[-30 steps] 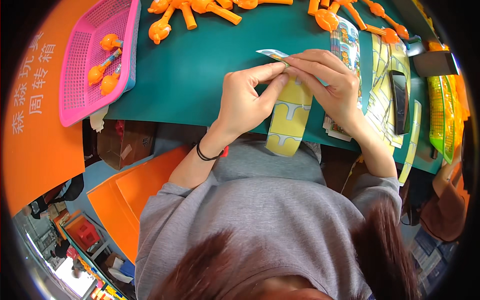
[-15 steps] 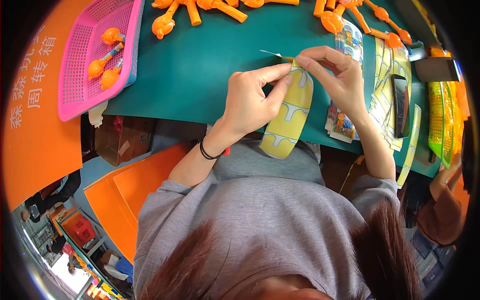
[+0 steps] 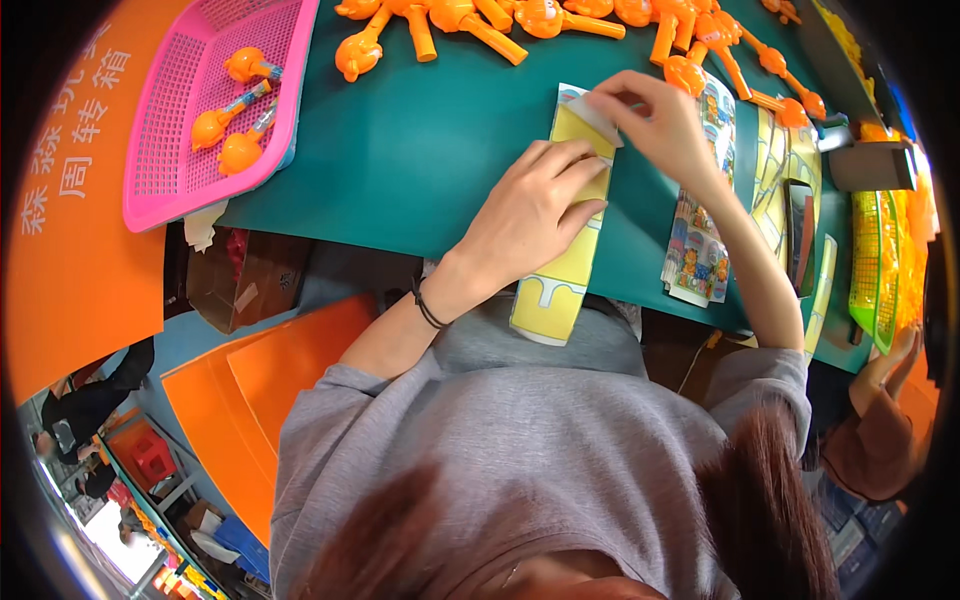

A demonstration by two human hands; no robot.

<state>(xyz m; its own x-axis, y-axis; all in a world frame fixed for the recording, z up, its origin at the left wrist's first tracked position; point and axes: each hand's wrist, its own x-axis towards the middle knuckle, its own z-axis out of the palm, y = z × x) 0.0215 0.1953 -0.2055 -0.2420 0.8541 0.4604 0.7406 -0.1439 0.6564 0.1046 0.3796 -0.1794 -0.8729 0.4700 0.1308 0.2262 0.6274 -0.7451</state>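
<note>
A long yellow sticker strip (image 3: 563,268) with white wavy shapes lies across the table's near edge, its lower end hanging over my lap. My left hand (image 3: 535,210) rests on the strip's middle with its fingers laid across it, pressing it down. At the far end, my right hand (image 3: 650,120) pinches a curled whitish piece (image 3: 592,118) that lifts off the strip. Whether this piece is the backing or a sticker, I cannot tell. The tips of my right fingers are partly hidden.
A pink basket (image 3: 140,190) at the left holds three orange figure-headed sticks. More orange sticks (image 3: 490,35) lie along the far side. Printed sheets (image 3: 700,250), a dark phone (image 3: 799,235) and a green basket (image 3: 875,280) are at the right, near another person's hand (image 3: 890,365).
The strip has gone from being held up by both hands to lying on the table. My left hand has let go its pinch and flattened on it; my right hand lifts a curled piece.
</note>
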